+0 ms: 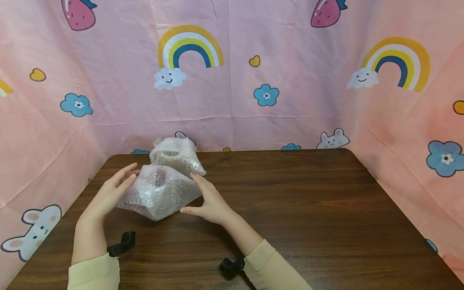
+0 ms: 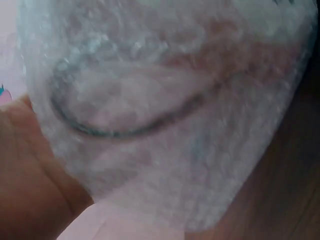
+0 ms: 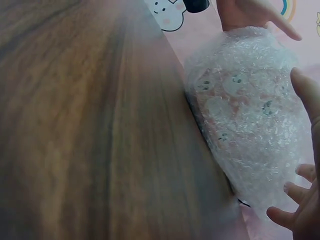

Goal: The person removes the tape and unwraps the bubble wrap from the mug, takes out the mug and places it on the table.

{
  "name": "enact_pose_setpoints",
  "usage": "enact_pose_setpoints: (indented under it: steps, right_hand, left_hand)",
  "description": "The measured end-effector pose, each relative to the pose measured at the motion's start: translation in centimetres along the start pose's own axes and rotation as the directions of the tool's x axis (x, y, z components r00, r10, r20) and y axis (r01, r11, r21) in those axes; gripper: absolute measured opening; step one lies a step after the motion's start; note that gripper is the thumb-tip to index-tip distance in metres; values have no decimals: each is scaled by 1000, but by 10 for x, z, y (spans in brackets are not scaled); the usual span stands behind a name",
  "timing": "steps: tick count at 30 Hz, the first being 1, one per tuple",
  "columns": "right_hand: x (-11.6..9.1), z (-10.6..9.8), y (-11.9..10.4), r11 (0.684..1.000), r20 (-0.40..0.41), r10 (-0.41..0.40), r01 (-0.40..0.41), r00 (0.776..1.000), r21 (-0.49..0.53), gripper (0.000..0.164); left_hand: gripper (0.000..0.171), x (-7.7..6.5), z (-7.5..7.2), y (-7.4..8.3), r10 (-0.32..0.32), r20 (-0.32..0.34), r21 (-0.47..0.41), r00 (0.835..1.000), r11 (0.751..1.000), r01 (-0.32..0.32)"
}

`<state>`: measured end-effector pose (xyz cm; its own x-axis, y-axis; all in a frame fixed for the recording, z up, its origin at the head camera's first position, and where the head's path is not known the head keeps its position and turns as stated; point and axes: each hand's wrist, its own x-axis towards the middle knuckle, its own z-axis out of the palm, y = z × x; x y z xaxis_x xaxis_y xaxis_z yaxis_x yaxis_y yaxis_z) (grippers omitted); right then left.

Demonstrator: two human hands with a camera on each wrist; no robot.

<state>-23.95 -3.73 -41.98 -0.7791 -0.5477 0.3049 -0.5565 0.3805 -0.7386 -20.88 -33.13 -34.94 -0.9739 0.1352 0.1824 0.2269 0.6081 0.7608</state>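
A bubble-wrapped package (image 1: 168, 197) sits on the left part of the table, between my two hands. My left hand (image 1: 103, 199) is at its left side, fingers extended along the wrap. On the right side, my right hand (image 1: 212, 203) has its thumb and fingers spread, fingertips right at the wrap. Through the plastic, the left wrist view shows a dark curved line inside the package (image 2: 150, 165). Small printed faces show through the package (image 3: 245, 115) in the right wrist view. Just behind it stands a second bubble-wrapped package (image 1: 174, 159), partly hidden by the front one.
Dark brown wood covers the tabletop (image 1: 308, 209), which stretches far to the right of the packages. A pink cloth (image 1: 290, 108) printed with rainbows and flowers hangs behind and beside the table. Black mounts (image 1: 125, 241) sit at both wrists.
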Motion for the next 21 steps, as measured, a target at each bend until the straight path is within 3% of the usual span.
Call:
enact_pose_setpoints:
  steps: [9,13,17,21]
  right_hand:
    - [3,9,1,998,12,4,-4,1000,-58,100]
    - [4,12,0,998,23,-4,5,1000,-68,101]
    - [5,13,1,996,28,-7,9,1000,-85,102]
    - [7,15,2,992,18,-1,3,1000,-122,103]
  left_hand:
    - [60,-8,-11,-23,-25,138,-44,990,999,31]
    - [62,-13,-15,-30,0,191,-63,982,998,13]
    - [74,-15,-15,-34,32,260,-109,965,994,-3]
    - [85,-15,-12,-37,-4,320,-164,947,985,59]
